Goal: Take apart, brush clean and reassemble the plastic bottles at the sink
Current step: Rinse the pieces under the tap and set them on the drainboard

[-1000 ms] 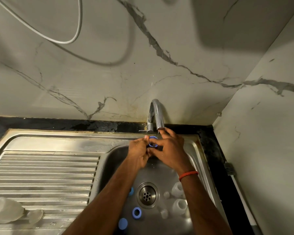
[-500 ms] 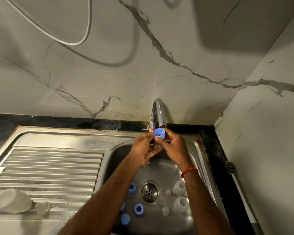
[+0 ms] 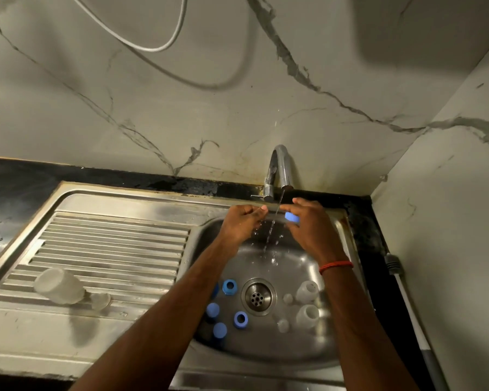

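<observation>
On the draining board a clear bottle (image 3: 58, 286) lies on its side, apart from the washing. In the sink (image 3: 266, 351), left of the drain, blue caps and rings (image 3: 229, 287) lie loose on the bottom. Above them the left hand (image 3: 242, 222) has drawn off to the left of the running water (image 3: 271, 235). Half a second ago it met the other hand under the tap (image 3: 280, 170), both on one blue piece. Its fingers are curled in, thumb against forefinger, and whether they pinch anything small I cannot tell. The stream now falls free between the hands. To its right the right hand (image 3: 311, 235) has carried the blue cap (image 3: 292, 217) clear of the water, fingers clamped round it. This cap's rinse looks finished, so another piece is probably due. Two uncapped bottles (image 3: 307, 291) stand right of the drain, so reassembly has not begun
</observation>
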A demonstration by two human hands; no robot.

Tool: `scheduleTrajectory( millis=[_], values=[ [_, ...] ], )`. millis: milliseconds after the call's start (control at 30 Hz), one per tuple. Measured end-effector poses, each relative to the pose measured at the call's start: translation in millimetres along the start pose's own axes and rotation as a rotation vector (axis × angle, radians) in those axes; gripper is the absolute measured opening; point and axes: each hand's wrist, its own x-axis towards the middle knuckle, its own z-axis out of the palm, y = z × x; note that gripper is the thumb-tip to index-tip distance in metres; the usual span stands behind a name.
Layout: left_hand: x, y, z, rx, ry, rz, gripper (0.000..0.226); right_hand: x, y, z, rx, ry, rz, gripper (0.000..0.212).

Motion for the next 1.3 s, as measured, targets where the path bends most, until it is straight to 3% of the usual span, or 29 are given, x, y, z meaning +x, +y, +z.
scheduleTrajectory(
  millis=[100,367,600,967,1100,1300],
  values=[
    [-5.7,-1.2,-6.4,0.020,0.003,0.023,0.031,-5.1,-3.6,5.3,0.034,-0.040,0.038,0.045],
    [-27.5,-15.7,-44.9,0.176,0.082,0.196,0.029,-7.9,-57.4,2.4,0.296,-0.056,-0.179,0.035],
    [-55.1,-32.0,-106.4,0.241,0.269,0.309,0.024,-2.7,-117.1,34.7,0.445,-0.199,-0.195,0.027],
    [-96.7,-71.8,-206.7,0.290,0.594,0.241,0.016,-18.9,-204.8,114.9,0.494,-0.582,-0.275,0.045],
    [-106.1,-79.5,-233.0,0.247,0.679,0.210,0.020,-28.8,-222.1,147.3,0.547,-0.610,-0.199,0.047],
    [-114.5,-85.5,-261.6,0.249,0.736,0.187,0.021,-45.5,-231.2,189.9,0.391,-0.710,-0.285,0.044]
  ],
)
